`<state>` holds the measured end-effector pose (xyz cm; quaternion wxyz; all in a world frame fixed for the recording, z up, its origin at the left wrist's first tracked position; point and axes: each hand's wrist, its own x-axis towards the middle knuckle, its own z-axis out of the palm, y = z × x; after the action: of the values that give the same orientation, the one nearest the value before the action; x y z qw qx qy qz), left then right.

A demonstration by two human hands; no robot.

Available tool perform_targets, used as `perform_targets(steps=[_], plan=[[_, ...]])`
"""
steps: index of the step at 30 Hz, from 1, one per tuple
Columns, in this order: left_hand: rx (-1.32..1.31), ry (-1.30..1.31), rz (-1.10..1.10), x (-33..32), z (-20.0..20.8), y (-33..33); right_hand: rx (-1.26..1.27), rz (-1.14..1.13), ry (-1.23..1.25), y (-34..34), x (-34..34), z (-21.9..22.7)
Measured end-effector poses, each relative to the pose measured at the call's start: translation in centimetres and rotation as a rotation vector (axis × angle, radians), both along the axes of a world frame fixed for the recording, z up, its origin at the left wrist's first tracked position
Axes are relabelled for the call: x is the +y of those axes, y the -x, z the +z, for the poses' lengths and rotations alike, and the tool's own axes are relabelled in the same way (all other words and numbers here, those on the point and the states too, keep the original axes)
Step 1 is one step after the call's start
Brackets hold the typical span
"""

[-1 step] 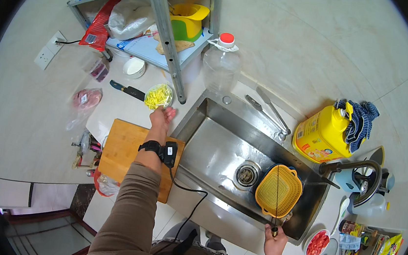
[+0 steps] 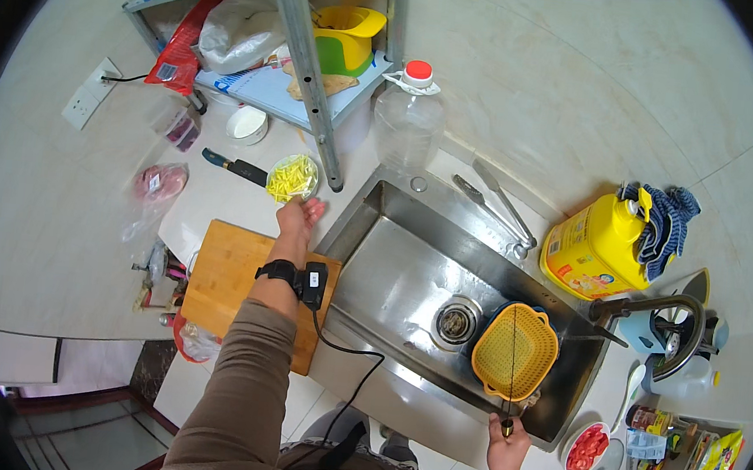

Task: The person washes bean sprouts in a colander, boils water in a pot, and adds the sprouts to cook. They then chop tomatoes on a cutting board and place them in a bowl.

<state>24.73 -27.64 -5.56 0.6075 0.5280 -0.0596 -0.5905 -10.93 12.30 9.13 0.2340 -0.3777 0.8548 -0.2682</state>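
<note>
My left hand reaches over a wooden cutting board to the near rim of a small bowl of yellow shreds. Its fingers are loosely bent and apart; whether they touch the bowl I cannot tell. Beside that bowl lies a knife with a dark blade. At the sink's front edge my right hand is closed on a long thin dark tool with a brass-coloured fitting. Seen edge-on, its kind is unclear. It points away from me, over a yellow basket in the steel sink.
A metal shelf rack stands at the back left, next to a large clear bottle. Behind the sink are tongs, a yellow jug and the faucet. A bowl of red pieces sits right of my right hand.
</note>
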Motion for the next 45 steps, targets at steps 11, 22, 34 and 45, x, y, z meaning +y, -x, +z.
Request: perform_targets(steps=[11, 22, 34, 45], plan=[[-0.304, -0.159, 0.045, 0.9, 2.8, 1.2, 0.017, -0.049, 0.080, -0.9, 0.1, 0.0], [-0.570, -0.145, -0.738, 12.8, 7.7, 7.5, -0.239, -0.029, -0.101, 4.1, 2.5, -3.0], [-0.379, -0.068, -1.562, 29.7, 9.3, 41.0, -0.343, -0.456, 0.059, 11.6, 17.9, 0.5], [-0.414, 0.006, -1.677, 35.7, 5.3, 61.9, -0.331, -0.690, 0.176, 14.3, 26.1, -0.5]])
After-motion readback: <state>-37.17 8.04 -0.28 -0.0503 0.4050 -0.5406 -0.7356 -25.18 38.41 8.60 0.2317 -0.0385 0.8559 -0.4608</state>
